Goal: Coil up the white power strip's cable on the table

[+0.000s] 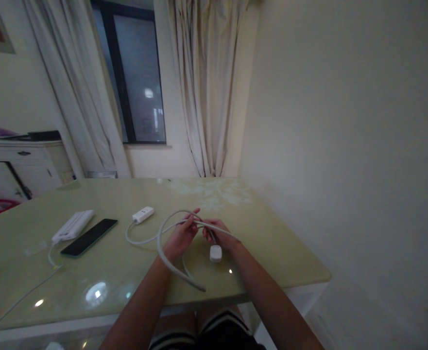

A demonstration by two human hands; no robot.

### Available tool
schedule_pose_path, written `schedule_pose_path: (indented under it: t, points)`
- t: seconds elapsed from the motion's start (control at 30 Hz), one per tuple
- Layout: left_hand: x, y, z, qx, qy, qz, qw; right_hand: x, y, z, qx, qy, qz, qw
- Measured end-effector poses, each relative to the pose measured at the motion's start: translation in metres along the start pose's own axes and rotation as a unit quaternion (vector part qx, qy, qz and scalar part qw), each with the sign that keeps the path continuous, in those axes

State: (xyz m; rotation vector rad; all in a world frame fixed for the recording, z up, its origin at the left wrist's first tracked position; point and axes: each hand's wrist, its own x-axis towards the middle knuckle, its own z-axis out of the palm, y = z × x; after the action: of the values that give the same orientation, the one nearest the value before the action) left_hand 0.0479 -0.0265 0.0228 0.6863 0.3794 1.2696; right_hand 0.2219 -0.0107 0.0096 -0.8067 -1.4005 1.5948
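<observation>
Showing just below the right hand [221, 235] is a white plug [215, 253], while that hand, fingers curled, and the left hand [182, 239], fingers partly closed, hold the looped white cord [159, 240] above the worktop [272, 253], a white socket block [143, 214] lying beyond to the left and a curtain [210, 87] behind.

We hold a looped pale cable [160, 247] in our left hand [183, 236] and right hand [219, 233] over a table [282, 257]
</observation>
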Motion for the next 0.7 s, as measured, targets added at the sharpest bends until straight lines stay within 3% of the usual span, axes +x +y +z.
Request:
schedule_pose_path:
  t: [0.13,0.33,0.53,0.7]
  points:
    - [-0.001,-0.003,0.001,0.017,-0.019,-0.001,1.000,0.000,-0.002,0.001,-0.011,0.003,-0.007,1.000]
    - [0.010,0.003,-0.006,-0.083,0.078,0.104,0.988,0.003,0.005,0.007,0.042,-0.011,0.010,0.999]
    - [0.012,0.008,-0.011,-0.109,0.083,0.135,0.981,0.002,0.004,0.009,0.046,-0.023,-0.005,0.999]
    - [0.007,0.007,-0.007,-0.047,0.072,0.113,0.990,0.006,0.005,0.007,0.008,0.061,-0.053,0.997]
